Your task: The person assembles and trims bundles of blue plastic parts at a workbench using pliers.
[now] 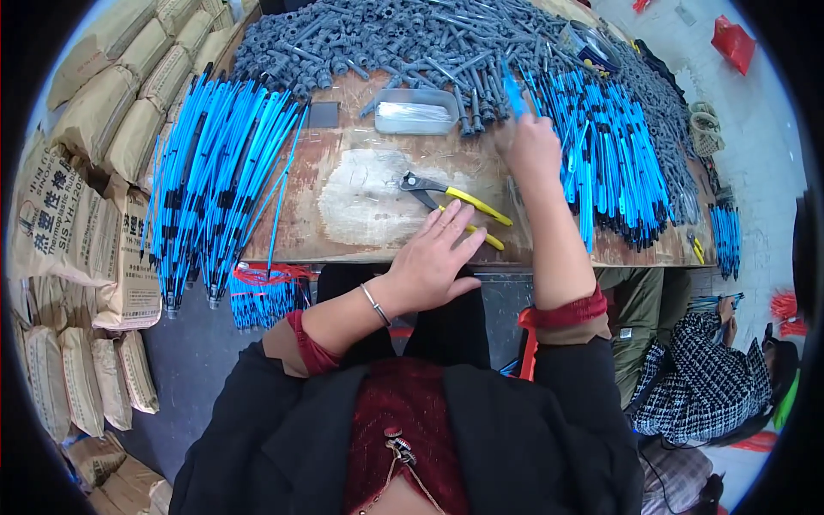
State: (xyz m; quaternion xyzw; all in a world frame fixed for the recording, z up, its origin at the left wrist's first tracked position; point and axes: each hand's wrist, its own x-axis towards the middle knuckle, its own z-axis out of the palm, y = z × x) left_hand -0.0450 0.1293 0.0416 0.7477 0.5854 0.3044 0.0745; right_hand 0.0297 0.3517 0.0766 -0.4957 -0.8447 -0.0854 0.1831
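Note:
My left hand (pixel 438 262) lies palm down at the table's front edge with its fingers stretched out. Its fingertips reach the yellow handles of end-cutting pliers (pixel 446 199), whose dark jaws point left. Further up and to the right, my right hand (pixel 534 150) is closed around a thin blue rod (pixel 513 93), smeared by motion, which points away from me. Beside that hand lies a thick bundle of blue rods with black bands (pixel 611 154). A clear plastic box (pixel 416 127) of thin whitish strips stands left of the hand.
Grey plastic fittings (pixel 378 43) are heaped along the back of the wooden table (pixel 313 206). Another bundle of blue rods (pixel 219 172) overhangs the left edge. Paper sacks (pixel 103 94) are stacked at far left. A co-worker in a checkered top (pixel 708 369) sits at the right.

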